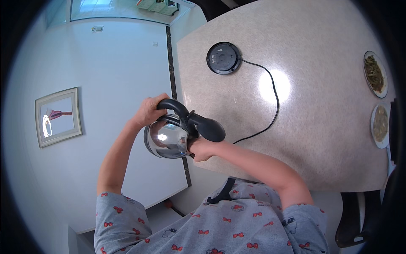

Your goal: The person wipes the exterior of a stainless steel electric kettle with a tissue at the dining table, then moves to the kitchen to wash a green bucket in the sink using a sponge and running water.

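A shiny metal electric kettle (168,139) with black plastic parts is held tilted between my two hands, off the table's left edge. My left hand (151,110) grips the curved black handle (173,104) at its top left. My right hand (204,149) is at the kettle's right side, its fingers partly hidden between the black part and the body, so its exact hold cannot be told. A black rounded piece (211,129) juts out over my right wrist. The round black power base (223,58) lies on the table, its cord (275,95) curving back towards my right forearm.
The speckled table (304,41) spreads to the right. At its far right are a plate of green food (375,74) and a dish of pale food (380,123). A dark chair (349,225) stands at the lower right. A framed picture (58,116) hangs on the left wall.
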Demonstrator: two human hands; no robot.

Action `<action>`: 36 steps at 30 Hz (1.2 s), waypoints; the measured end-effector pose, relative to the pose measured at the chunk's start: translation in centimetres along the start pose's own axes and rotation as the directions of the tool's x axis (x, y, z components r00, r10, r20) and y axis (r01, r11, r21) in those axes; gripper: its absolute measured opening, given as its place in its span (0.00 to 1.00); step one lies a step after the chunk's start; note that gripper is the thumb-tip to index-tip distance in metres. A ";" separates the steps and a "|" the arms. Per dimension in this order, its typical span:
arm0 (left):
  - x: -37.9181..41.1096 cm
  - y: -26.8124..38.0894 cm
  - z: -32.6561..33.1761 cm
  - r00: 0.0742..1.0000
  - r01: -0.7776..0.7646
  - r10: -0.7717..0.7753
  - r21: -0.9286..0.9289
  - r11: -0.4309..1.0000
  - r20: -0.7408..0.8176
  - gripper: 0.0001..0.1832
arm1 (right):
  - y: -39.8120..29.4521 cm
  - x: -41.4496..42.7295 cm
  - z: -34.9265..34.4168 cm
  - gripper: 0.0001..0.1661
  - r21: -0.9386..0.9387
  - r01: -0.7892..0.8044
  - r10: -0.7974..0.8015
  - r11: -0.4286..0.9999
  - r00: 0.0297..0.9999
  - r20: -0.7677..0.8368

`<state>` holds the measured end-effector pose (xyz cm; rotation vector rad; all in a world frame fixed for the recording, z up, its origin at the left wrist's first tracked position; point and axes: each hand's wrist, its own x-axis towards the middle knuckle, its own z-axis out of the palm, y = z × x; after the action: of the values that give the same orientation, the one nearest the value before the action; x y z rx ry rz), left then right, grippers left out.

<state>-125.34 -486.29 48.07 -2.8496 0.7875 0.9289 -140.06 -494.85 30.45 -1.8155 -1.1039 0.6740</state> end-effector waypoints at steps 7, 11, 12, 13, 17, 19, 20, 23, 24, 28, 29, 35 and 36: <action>-0.6 -3.2 0.5 0.998 0.040 -0.049 -0.167 0.985 -0.046 0.12 | -0.8 -7.1 -0.2 0.28 0.504 0.113 0.128 0.856 0.898 -0.420; -1.2 -3.5 0.0 0.996 0.055 -0.074 -0.294 0.954 -0.052 0.08 | 0.4 -9.9 0.7 0.28 0.472 0.243 0.162 0.848 0.728 -0.666; -1.2 -3.6 -0.1 0.995 0.068 -0.089 -0.322 0.944 -0.052 0.06 | 0.6 -10.0 0.9 0.28 0.388 0.225 0.126 0.894 0.705 -0.698; -1.3 -3.8 -0.1 0.995 0.069 -0.089 -0.323 0.944 -0.049 0.06 | 0.7 -10.1 1.0 0.28 0.302 0.203 0.086 0.931 0.683 -0.725; -0.9 -3.0 -0.3 0.997 0.061 -0.076 -0.320 0.945 -0.033 0.08 | 0.8 -8.3 0.9 0.23 -0.105 0.096 -0.142 0.990 0.715 -0.685; -0.6 -1.8 -0.4 0.997 0.070 -0.076 -0.242 0.968 -0.015 0.10 | 0.9 -6.2 1.1 0.19 -0.246 -0.014 -0.174 0.969 0.669 -0.722; -0.4 -1.3 -0.5 0.997 0.077 -0.078 -0.166 0.983 -0.002 0.11 | 1.0 -5.2 1.4 0.17 -0.294 -0.088 -0.176 0.952 0.626 -0.759; -0.1 -0.3 -0.3 0.999 0.046 -0.046 -0.004 0.999 0.021 0.15 | 0.5 -3.8 3.1 0.11 -0.330 -0.157 -0.175 0.931 0.601 -0.780; 0.0 -0.1 0.1 0.999 0.023 -0.025 0.050 0.998 0.030 0.15 | -0.3 -4.8 2.8 0.14 -0.252 -0.078 -0.150 0.965 0.622 -0.768; 0.4 -0.5 1.3 0.996 0.051 -0.056 0.081 0.995 0.069 0.15 | 0.8 -5.5 4.0 0.24 0.223 0.155 0.024 0.963 0.770 -0.638; 0.5 -0.7 1.6 0.995 0.072 -0.076 0.071 0.995 0.068 0.15 | 1.1 -6.3 4.3 0.23 0.339 0.166 0.106 0.926 0.747 -0.657; -0.4 -4.9 2.6 0.990 0.124 -0.127 -0.053 0.991 -0.067 0.13 | 7.6 -10.8 7.3 0.14 0.466 -0.017 0.427 0.885 0.434 -0.794; -0.6 -5.7 2.9 0.989 0.121 -0.126 -0.060 0.991 -0.083 0.13 | 9.4 -11.4 6.6 0.12 0.432 -0.113 0.439 0.895 0.397 -0.806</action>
<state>-124.62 -480.48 45.40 -2.9644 0.5928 0.8288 -146.63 -504.40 19.08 -1.6908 0.0691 -0.0357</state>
